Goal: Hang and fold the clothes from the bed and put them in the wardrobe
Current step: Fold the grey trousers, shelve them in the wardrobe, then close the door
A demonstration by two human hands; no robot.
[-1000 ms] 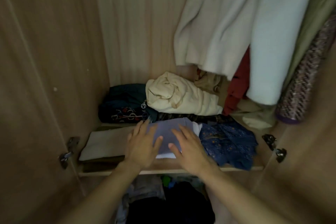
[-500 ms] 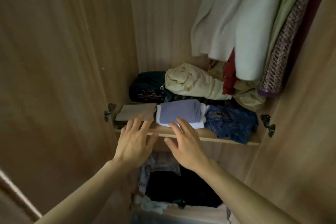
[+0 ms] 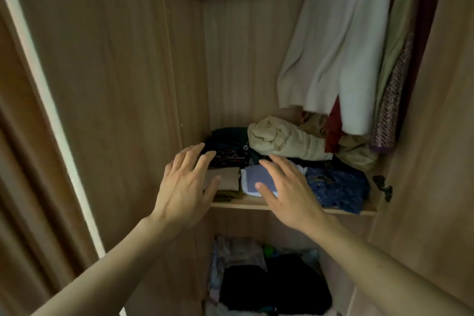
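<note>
1. Fingers (image 3: 198, 159) of the left hand (image 3: 184, 187) are spread and straight, holding nothing; those of the right hand (image 3: 289, 187) are likewise splayed and empty, hovering over the shelf's front edge.
2. Under the right palm, the folded lilac garment (image 3: 252, 178) lies on the wardrobe shelf (image 3: 256, 205), near the middle of its front edge. Whether the palm touches it I cannot tell.
3. Beside it toward the shelf's left end sits a flat beige folded piece (image 3: 227, 181); toward the right end, a crumpled blue patterned cloth (image 3: 336, 187) overhangs the front edge.
4. Behind, along the back of the shelf, lie a dark garment (image 3: 225, 141) and a rolled cream bundle (image 3: 282, 138), with hanging clothes (image 3: 341, 59) above the back right corner.
5. Risk, as I judge it: the lilac piece sits close to the front edge, so a brush from either hand could drag it off into the compartment below, or undo its fold.
6. Crowding could also let the blue cloth slide off.
</note>
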